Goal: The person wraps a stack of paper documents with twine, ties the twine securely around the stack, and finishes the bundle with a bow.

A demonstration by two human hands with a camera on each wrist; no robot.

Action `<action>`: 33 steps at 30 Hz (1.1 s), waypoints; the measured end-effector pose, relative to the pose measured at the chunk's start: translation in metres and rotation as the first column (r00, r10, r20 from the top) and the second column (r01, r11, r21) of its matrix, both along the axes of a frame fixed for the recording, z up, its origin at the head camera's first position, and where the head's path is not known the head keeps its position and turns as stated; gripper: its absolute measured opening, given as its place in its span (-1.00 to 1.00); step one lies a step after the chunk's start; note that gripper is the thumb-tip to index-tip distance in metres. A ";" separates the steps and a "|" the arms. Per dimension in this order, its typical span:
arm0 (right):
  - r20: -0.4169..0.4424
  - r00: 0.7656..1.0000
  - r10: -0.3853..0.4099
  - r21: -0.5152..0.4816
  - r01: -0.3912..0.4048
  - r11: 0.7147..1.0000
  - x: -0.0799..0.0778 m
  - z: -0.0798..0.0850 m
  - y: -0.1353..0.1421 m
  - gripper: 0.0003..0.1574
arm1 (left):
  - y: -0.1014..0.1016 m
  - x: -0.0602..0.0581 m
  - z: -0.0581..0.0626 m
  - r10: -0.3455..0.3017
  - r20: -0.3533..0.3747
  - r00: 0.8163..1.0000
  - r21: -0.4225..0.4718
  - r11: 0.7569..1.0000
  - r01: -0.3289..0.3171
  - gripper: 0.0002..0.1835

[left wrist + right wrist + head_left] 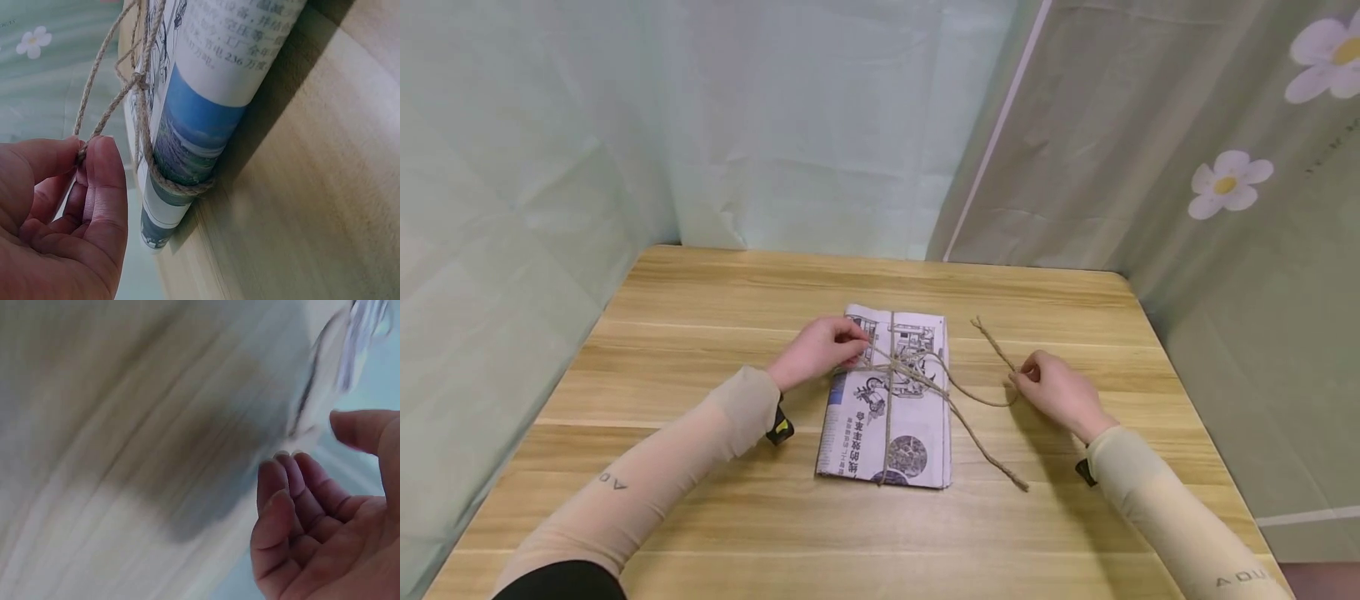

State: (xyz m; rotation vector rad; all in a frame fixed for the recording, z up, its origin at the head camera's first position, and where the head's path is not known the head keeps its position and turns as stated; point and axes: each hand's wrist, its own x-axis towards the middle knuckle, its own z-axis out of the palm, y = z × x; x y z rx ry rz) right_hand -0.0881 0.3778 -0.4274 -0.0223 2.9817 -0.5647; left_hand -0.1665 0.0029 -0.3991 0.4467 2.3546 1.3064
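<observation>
A folded newspaper bundle [917, 433] lies on the table, with brown twine [888, 417] crossing it lengthwise and widthwise. At its upper left, my left hand [822, 350] pinches a loop of the twine between thumb and fingertips; the left wrist view shows this twine [109, 112] rising off a knot [139, 80] on the bundle. To the right of the bundle, my right hand [1060, 392] is beside a loose twine end. In the right wrist view the thumb stands apart from the bent fingers [306, 487], with nothing between them.
The wooden table [700, 517] runs under everything. One twine tail [992, 458] trails toward the front right, and another end [992, 342] points to the back. Pale curtains [820, 125] hang behind and beside the table; the right-hand one has flower prints.
</observation>
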 end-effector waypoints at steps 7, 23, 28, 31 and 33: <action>0.129 0.989 -0.066 -0.050 0.073 0.996 -0.026 -0.002 0.010 -0.65 | 0.002 0.006 0.000 -0.007 0.002 1.000 0.009 1.000 0.007 -0.80; 0.007 1.000 -0.023 -0.741 0.020 0.671 -0.119 0.070 -0.083 -0.70 | 0.013 0.015 0.001 -0.043 -0.016 0.999 0.044 0.998 0.044 -0.83; -0.016 0.990 0.139 -0.751 -0.104 0.652 -0.133 0.073 -0.127 -0.68 | 0.018 0.016 -0.002 -0.044 -0.024 0.999 0.056 0.997 0.045 -0.81; -0.023 0.980 0.199 -0.721 -0.154 0.676 -0.133 0.070 -0.137 -0.69 | 0.021 0.016 -0.003 -0.043 -0.026 0.999 0.061 0.997 0.045 -0.80; -0.026 0.978 0.207 -0.684 -0.169 0.709 -0.130 0.066 -0.134 -0.75 | 0.022 0.016 -0.003 -0.045 -0.026 0.999 0.064 0.997 0.047 -0.81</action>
